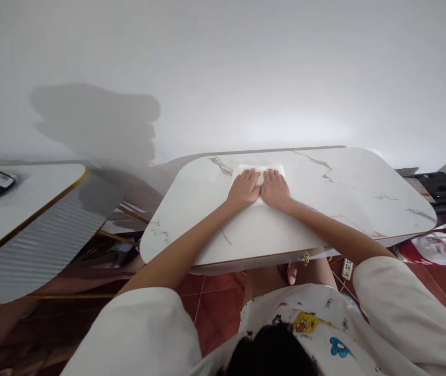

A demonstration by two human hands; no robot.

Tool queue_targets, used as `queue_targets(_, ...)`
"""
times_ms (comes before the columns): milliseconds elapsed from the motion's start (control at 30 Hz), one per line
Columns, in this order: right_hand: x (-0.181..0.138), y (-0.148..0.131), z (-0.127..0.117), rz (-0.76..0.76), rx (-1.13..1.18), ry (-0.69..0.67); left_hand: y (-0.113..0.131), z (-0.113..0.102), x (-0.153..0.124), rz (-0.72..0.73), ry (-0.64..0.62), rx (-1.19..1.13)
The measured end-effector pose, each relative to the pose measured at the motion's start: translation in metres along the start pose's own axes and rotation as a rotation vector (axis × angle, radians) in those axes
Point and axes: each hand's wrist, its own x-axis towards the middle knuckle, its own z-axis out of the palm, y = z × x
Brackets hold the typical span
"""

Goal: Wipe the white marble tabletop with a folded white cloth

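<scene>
Simply a flat white cloth (262, 169) (plain, squarish) beneath left hand (244, 188) and right hand (275, 189), both unclenched.

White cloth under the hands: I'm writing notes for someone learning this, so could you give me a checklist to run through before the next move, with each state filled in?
1. Left hand laid on the white cloth: ok, palm down.
2. Right hand on it too: ok, palm down beside the left.
3. Cloth within the edges of the marble-patterned tabletop: ok.
4. Whole cloth in sight: not ok, the hands cover much of it.
5. Left sleeve and right sleeve back from the cloth: ok.
6. Cloth damp or dry: cannot tell.
</scene>
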Motion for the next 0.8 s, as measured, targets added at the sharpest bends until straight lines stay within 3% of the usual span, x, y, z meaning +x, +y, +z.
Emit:
queue_targets(533, -0.1, -0.056, -0.025, -0.107, 0.125, -0.088, 0.039, -0.048, -0.131, -0.093, -0.028, 0.072)
queue_targets(667, -0.118, -0.051, -0.032, -0.144, 0.151, -0.105, 0.06, -0.051, -0.146, -0.13, 0.0, 0.091)
queue_targets(800, -0.126, -0.032, -0.04, -0.134, 0.153, -0.132, 0.085, -0.05, -0.142, -0.142, -0.034, 0.101)
